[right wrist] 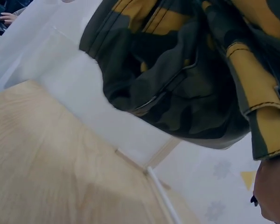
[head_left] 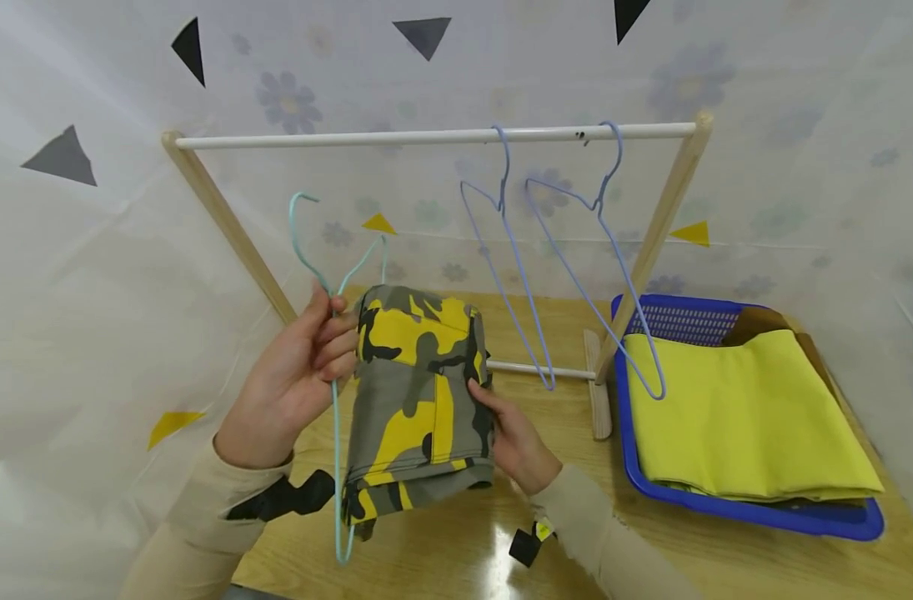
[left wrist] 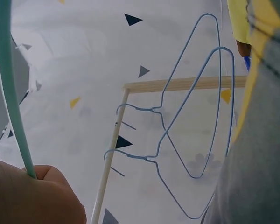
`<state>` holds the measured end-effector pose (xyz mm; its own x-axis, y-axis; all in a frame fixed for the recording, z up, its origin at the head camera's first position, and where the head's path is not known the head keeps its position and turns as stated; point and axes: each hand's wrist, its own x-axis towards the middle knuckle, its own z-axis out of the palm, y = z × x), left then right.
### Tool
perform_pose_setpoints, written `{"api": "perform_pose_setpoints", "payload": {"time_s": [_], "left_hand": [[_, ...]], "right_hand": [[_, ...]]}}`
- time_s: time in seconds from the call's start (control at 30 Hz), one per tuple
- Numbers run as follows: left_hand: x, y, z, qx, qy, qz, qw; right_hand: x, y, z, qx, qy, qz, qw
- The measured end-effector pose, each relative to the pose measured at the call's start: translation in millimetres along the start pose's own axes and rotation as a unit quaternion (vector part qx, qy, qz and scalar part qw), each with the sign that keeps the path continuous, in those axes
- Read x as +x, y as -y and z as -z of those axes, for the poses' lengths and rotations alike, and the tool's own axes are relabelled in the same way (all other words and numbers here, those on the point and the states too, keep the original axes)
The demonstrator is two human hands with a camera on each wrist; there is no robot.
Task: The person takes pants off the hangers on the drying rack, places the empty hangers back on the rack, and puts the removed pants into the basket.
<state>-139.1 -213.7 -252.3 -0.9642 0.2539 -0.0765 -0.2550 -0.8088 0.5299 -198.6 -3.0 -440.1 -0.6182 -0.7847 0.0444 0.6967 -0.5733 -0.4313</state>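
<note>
My left hand [head_left: 289, 387] pinches a mint-green wire hanger [head_left: 337, 475] just below its hook, thumb and fingertips on the wire. The hook points up, clear of the rack's bar. Right beside it is a folded camouflage garment [head_left: 418, 400] in yellow, grey and black, overlapping the hanger's far side in the head view. My right hand [head_left: 522, 442] grips the garment's right edge, thumb in front and fingers hidden behind. From below, the right wrist view shows the garment's folded layers [right wrist: 177, 93] hanging above the table. The same green wire [left wrist: 9, 93] rises past the left hand in its wrist view.
A wooden rack with a white bar [head_left: 351, 139] stands behind the hands. Two blue hangers [head_left: 527, 287] hang from its right half. At right, a blue basket [head_left: 764, 518] holds a folded yellow cloth [head_left: 741, 417]. Everything stands on a wooden table [head_left: 441, 550].
</note>
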Motion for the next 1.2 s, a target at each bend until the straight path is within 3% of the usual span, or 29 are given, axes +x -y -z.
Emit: {"api": "perform_pose_setpoints", "payload": {"time_s": [0.23,0.37,0.5,0.7,0.9,1.2], "left_hand": [[-1.1,1.0,9.7,-0.03,0.024,-0.002,0.9992],[-0.5,2.3,15.3,-0.021,0.015,-0.005,0.9997],[-0.8,5.0,22.6,-0.015,0.022,-0.003,0.9996],[2.3,14.0,32.7,-0.014,0.047,-0.001,0.9988],[7.1,23.6,37.6,0.004,0.054,-0.002,0.9985],[14.5,29.8,45.4,-0.002,0.057,0.014,0.9983]], "right_hand": [[1,16,-15,-0.083,-0.02,0.008,0.996],[2,20,-25,-0.1,-0.022,0.021,0.994],[2,22,-37,-0.124,-0.05,0.05,0.99],[4,24,-58,-0.2,-0.067,0.091,0.973],[2,25,-79,-0.271,-0.082,0.096,0.954],[-5,26,-90,-0.355,-0.064,0.134,0.923]]}}
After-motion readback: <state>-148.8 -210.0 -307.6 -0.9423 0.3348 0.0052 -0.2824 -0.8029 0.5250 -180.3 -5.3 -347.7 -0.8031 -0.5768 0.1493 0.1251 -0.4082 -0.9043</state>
